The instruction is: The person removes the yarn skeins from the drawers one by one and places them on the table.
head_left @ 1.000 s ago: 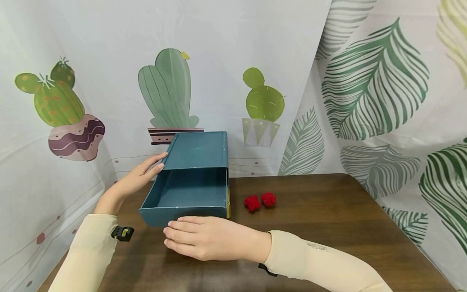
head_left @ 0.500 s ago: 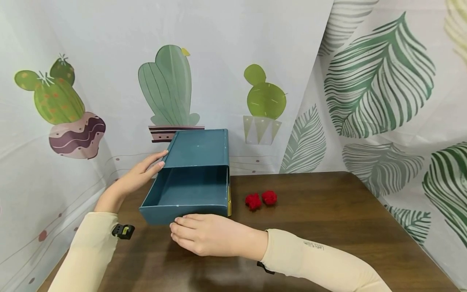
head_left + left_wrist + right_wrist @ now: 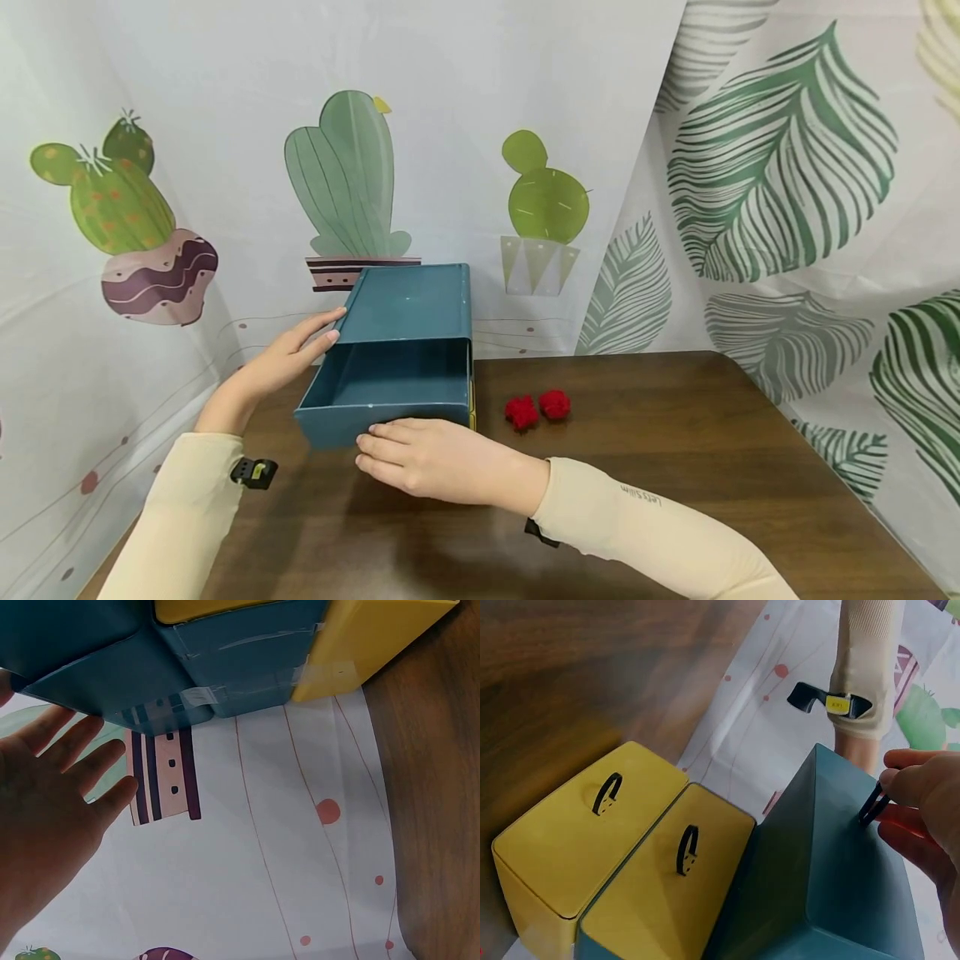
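Note:
A blue drawer cabinet (image 3: 408,304) stands on the table with its blue top drawer (image 3: 397,375) pulled out; the part of the drawer that shows has nothing inside. My right hand (image 3: 442,460) is at the drawer front. In the right wrist view, the thumb and fingers pinch the drawer's black loop handle (image 3: 871,807). My left hand (image 3: 281,358) touches the cabinet's upper left side with fairly straight fingers. From the left wrist view, those fingers (image 3: 101,761) are spread along the blue side wall.
Below the blue drawer are two yellow drawers (image 3: 592,832) with black loop handles. Two small red fuzzy objects (image 3: 538,408) lie on the brown table (image 3: 645,433) right of the cabinet. A printed cloth (image 3: 450,125) hangs close behind.
The top drawer has slid a little way in toward the cabinet, and my right hand has moved forward with it. My left hand stays on the cabinet's side.

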Available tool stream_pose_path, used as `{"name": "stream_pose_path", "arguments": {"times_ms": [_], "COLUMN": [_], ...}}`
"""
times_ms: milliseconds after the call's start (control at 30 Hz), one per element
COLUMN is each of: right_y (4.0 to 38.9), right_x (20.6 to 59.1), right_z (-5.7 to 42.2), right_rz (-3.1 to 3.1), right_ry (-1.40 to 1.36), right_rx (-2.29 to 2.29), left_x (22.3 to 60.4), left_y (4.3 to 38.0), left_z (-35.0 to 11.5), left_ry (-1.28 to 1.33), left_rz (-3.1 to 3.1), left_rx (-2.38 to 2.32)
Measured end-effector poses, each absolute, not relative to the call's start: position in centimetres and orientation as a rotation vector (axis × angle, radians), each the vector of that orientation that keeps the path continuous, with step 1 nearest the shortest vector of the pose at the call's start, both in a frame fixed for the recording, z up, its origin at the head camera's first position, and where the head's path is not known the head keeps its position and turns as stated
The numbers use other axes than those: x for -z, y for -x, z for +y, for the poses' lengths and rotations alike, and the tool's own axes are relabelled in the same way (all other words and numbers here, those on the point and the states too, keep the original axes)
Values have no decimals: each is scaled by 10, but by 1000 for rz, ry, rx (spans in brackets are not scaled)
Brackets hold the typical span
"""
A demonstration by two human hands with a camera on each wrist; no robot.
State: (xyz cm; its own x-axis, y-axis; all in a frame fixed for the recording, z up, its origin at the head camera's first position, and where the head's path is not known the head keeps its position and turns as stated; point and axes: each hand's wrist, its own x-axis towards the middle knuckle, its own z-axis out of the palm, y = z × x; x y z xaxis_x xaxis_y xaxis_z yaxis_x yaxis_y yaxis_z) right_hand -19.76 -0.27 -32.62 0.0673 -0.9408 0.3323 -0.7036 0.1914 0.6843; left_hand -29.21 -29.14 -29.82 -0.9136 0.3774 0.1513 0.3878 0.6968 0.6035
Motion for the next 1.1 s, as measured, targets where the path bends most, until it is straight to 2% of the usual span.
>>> {"name": "stream_pose_path", "arguments": {"times_ms": [1100], "right_y": [258], "right_x": [326], "right_z": [-7], "right_rz": [-2109], "right_ry": [-1498], "right_rx": [136], "left_x": [297], "left_y": [290], "left_z": [-289], "left_ry": [704], "left_rz": [-2826], "left_rx": [1033]}}
